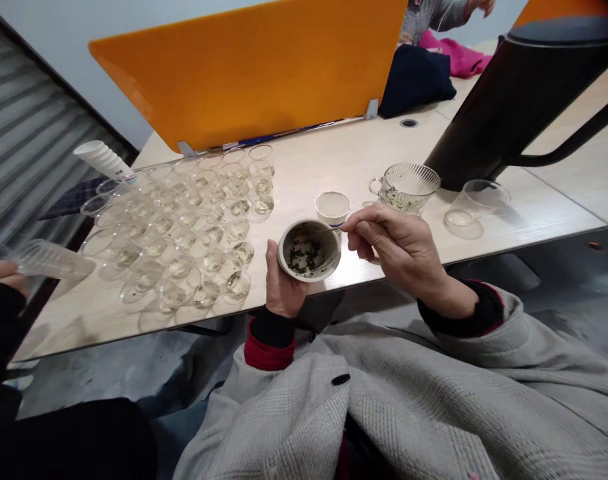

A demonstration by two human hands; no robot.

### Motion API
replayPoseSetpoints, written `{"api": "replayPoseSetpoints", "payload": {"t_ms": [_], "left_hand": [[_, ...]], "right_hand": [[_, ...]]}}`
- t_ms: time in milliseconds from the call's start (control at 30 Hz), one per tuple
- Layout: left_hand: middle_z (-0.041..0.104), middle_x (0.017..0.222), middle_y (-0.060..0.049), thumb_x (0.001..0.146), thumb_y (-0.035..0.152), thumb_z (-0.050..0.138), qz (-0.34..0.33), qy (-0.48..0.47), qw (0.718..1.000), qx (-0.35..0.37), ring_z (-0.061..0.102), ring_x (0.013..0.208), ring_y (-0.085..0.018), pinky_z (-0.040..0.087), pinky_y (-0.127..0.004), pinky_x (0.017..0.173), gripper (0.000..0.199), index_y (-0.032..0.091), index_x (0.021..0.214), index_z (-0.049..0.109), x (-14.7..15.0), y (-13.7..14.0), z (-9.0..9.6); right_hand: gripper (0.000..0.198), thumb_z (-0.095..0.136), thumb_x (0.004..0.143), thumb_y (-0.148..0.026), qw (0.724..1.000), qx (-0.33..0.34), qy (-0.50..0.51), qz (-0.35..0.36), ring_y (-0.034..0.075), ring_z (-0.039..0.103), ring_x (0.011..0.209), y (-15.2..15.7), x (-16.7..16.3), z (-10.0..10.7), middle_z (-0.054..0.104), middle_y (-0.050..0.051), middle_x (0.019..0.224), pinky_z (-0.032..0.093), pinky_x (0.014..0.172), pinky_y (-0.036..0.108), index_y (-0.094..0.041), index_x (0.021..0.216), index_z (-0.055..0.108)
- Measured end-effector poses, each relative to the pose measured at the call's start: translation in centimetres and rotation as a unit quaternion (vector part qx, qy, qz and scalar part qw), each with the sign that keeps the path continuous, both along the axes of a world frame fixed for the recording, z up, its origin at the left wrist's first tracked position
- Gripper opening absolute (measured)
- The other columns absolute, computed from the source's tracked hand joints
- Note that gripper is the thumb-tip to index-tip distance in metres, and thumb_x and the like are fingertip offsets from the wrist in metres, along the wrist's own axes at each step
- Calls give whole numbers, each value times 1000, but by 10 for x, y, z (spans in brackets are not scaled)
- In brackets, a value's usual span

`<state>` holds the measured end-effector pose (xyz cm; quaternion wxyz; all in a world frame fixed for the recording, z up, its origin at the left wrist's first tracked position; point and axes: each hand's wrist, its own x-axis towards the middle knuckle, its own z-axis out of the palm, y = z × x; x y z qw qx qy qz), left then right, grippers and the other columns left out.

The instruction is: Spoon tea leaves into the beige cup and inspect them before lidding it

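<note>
No words can be read on any of the things. The left hand (283, 283) holds a small round grey bowl with dark tea leaves inside (309, 251), just over the near edge of the pale wooden counter (334, 153). Its thumb rests up against the side of the bowl. The right hand (399, 250) reaches in from the right with its fingers pinched together by the bowl's rim; whether it grips something thin cannot be told. A small white paper cup (333, 207) stands just behind the bowl. A ribbed clear glass pitcher (407, 188) stands near it. Many small clear plastic cups (184, 220) sit in rows to the left.
</note>
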<state>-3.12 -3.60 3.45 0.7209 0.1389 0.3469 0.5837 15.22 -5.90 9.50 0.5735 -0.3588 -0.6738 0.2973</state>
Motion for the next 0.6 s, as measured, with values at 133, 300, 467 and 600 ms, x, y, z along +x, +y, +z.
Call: {"api": "replayPoseSetpoints", "payload": {"t_ms": [133,300,467,600], "left_hand": [[81,125,-9,109,58,53,0,-4,1000,-13,63,145,-31,59,-47,116,45,22,122,75,0,0,3],[82,125,-8,108,60,53,-1,1,1000,-10,61,146,-33,56,-50,119,44,24,117,77,-2,0,3],[81,129,-9,108,59,55,6,-9,1000,-13,62,146,-32,58,-48,117,44,23,117,77,0,1,1],[81,128,-10,104,64,59,12,3,1000,-4,65,143,-32,61,-46,113,48,22,119,78,2,1,-3]], "right_hand": [[24,59,115,-33,999,34,-38,18,8,58,59,0,-1,-3,67,-1,75,47,54,20,-18,104,73],[21,57,115,-30,997,45,-46,29,9,58,60,-1,2,-3,67,-1,76,48,56,21,-19,107,73],[23,57,115,-32,990,26,-136,42,11,61,64,-4,15,17,69,1,78,48,58,23,-20,104,73],[23,55,115,-26,976,43,-183,112,9,62,64,-2,14,18,69,-1,78,49,61,21,-18,102,71]]}}
